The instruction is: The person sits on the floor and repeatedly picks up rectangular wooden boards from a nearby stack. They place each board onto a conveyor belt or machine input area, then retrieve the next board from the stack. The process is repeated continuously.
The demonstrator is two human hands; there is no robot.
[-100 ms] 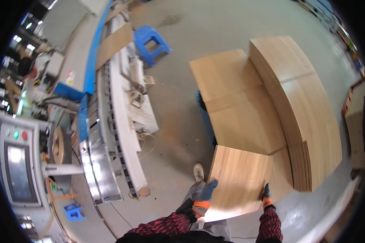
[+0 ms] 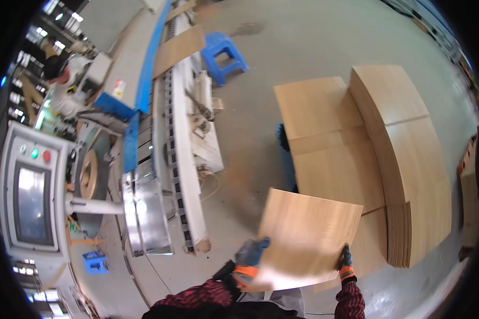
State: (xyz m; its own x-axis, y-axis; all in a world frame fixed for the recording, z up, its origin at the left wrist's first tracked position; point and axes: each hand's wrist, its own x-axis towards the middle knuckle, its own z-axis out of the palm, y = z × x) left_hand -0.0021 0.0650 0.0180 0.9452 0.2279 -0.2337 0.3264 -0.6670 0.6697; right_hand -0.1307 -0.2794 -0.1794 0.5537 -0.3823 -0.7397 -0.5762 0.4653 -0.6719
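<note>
Since a moment ago your wooden panel (image 2: 308, 236) has barely shifted; it stays carried in front of you at much the same tilt, its far edge toward the stacks and its near edge blurred and pale by your body. Your left hand (image 2: 252, 251), in a blue glove with an orange cuff, is closed on the panel's left edge near the lower corner. Your right hand (image 2: 345, 259), gloved the same way, grips the right edge, fingers wrapped over the rim. Both red-and-black patterned sleeves come in from the bottom of the view.

Just beyond the panel, and partly hidden by it, lies a low stack of panels (image 2: 330, 143) of the same light wood, flat on the grey concrete floor (image 2: 282, 48). Right of that stands a taller stack of panels (image 2: 410, 159), its layered edges showing toward you. A dark blue object (image 2: 286, 159) shows at the low stack's left side; you cannot tell what it is.

To your left runs a long conveyor machine (image 2: 181, 154) with a white rail and a blue guard, and a board (image 2: 178, 50) rests on its far end. A blue plastic stool (image 2: 223, 56) sits beside that end. Farther left is a grey control panel (image 2: 32, 191) with a screen and green and red buttons, and a small blue stool (image 2: 95, 262) stands below it.
</note>
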